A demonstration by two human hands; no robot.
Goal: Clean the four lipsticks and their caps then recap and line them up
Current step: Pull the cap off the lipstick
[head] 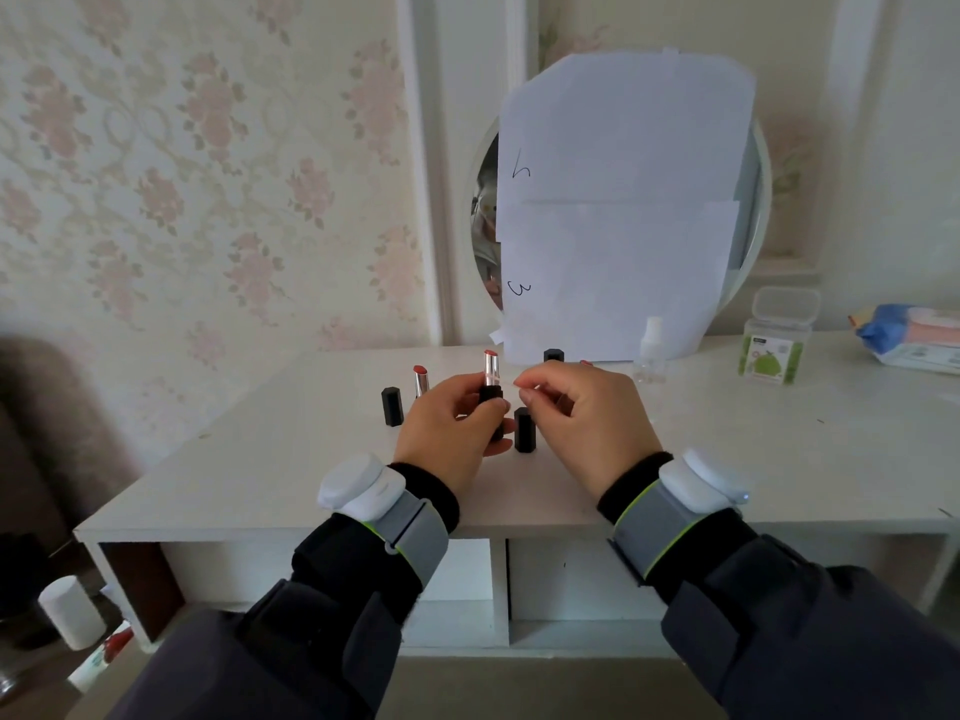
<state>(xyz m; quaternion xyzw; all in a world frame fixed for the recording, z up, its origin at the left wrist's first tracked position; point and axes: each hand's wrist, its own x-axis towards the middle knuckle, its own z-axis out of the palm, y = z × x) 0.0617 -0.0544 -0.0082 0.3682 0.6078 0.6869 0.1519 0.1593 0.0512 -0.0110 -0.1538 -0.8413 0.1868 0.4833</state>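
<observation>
Left hand (447, 433) has a curled grip round the black base of an open lipstick (491, 379), held upright over the desk (260, 459). Right hand (582, 413) pinches something thin and pale beside it, probably a swab, can't tell. Looks like the cleaning step; next it needs careful wiping, then the cap (524, 429) standing just below.

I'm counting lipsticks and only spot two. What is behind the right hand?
Behind the right hand, a black cap and a red tip, probably another lipstick, show above the knuckles. Anything lower is covered by the hand.
</observation>
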